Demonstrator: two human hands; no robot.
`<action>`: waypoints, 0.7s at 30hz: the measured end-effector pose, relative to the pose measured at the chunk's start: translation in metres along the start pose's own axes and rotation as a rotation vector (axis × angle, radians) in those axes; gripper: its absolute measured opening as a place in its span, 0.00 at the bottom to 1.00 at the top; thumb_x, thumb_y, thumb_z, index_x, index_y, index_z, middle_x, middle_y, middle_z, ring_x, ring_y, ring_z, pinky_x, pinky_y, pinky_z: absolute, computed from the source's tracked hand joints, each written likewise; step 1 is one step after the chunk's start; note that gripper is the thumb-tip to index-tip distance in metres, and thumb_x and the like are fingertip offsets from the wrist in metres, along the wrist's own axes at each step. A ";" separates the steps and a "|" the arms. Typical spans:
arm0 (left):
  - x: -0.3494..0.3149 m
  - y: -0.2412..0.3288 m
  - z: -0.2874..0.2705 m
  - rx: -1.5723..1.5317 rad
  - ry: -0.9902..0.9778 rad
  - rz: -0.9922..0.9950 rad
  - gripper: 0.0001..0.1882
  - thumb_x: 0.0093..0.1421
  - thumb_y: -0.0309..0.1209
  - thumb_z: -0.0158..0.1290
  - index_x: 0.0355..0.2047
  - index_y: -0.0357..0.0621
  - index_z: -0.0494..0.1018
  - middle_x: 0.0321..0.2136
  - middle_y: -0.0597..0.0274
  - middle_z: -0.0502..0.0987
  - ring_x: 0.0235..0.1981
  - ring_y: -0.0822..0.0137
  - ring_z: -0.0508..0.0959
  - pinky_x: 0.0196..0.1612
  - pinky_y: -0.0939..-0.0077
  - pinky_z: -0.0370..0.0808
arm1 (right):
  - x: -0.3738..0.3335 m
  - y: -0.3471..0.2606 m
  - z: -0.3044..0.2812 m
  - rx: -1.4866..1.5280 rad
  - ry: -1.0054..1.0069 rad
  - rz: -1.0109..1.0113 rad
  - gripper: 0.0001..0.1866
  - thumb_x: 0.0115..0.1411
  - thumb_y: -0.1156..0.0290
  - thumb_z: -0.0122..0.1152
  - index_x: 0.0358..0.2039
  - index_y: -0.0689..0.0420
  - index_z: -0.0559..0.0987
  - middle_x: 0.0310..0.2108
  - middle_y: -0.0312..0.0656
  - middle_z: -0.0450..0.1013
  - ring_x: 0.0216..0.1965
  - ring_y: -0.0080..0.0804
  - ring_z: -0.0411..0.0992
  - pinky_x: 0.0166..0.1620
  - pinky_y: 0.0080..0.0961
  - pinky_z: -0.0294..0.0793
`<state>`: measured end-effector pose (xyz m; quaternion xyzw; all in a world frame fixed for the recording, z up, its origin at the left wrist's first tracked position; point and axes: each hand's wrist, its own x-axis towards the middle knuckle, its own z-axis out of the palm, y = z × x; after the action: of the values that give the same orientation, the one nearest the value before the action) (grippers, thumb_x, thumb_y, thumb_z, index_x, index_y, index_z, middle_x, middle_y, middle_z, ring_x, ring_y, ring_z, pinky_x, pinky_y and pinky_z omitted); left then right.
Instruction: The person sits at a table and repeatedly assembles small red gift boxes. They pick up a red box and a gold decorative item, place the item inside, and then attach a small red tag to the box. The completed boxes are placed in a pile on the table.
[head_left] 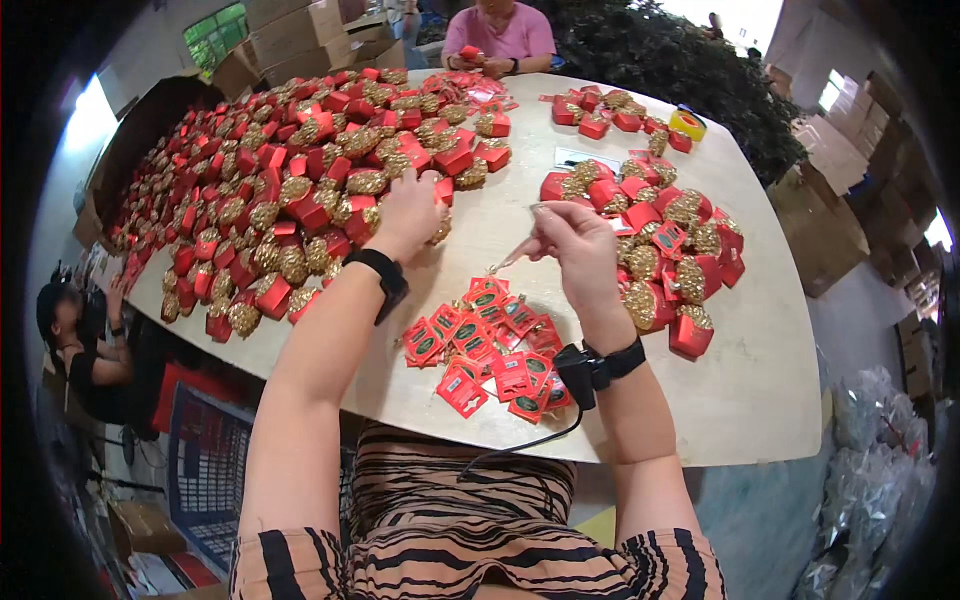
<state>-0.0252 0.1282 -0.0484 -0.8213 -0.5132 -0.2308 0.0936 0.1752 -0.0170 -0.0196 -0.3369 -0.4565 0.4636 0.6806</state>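
Of two hands, the left hand (408,215) bent its fingers over a red-and-gold ornament (443,192) at the rim of the large heap (290,195), its grip impossible to tell, while the right hand (580,245) kept thumb and forefinger narrow near one pile of flat red card tags (512,376), anything between them unclear. The ornaments, too many to count, formed one large heap, one middling heap (690,207) and one small cluster (593,127), with pale tabletop (745,400) between them and toward its curved right edge. Their red parts were shiny and faceted, their gold parts bumpy.
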 end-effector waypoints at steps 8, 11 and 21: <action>0.017 -0.023 0.027 -0.109 -0.326 -0.140 0.37 0.37 0.40 0.65 0.46 0.36 0.66 0.43 0.41 0.66 0.38 0.45 0.74 0.42 0.59 0.73 | -0.002 0.015 0.004 -0.301 -0.267 -0.006 0.12 0.52 0.78 0.60 0.38 0.68 0.77 0.28 0.39 0.73 0.28 0.22 0.73 0.35 0.17 0.73; 0.013 -0.017 0.020 -0.110 -0.298 -0.123 0.41 0.32 0.41 0.68 0.46 0.36 0.65 0.42 0.41 0.66 0.38 0.44 0.74 0.42 0.59 0.73 | -0.001 0.020 0.001 -0.393 -0.317 0.002 0.11 0.52 0.81 0.57 0.38 0.69 0.77 0.32 0.40 0.72 0.30 0.24 0.74 0.37 0.18 0.74; -0.005 -0.024 0.002 -0.584 -0.272 -0.186 0.32 0.29 0.40 0.69 0.34 0.35 0.71 0.27 0.53 0.77 0.29 0.57 0.78 0.35 0.68 0.74 | 0.000 0.016 0.003 -0.598 -0.287 -0.016 0.09 0.58 0.78 0.51 0.36 0.68 0.77 0.26 0.39 0.69 0.24 0.23 0.72 0.27 0.17 0.71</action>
<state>-0.0477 0.1361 -0.0547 -0.7865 -0.5059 -0.2640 -0.2363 0.1667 -0.0114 -0.0328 -0.4494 -0.6660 0.3467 0.4840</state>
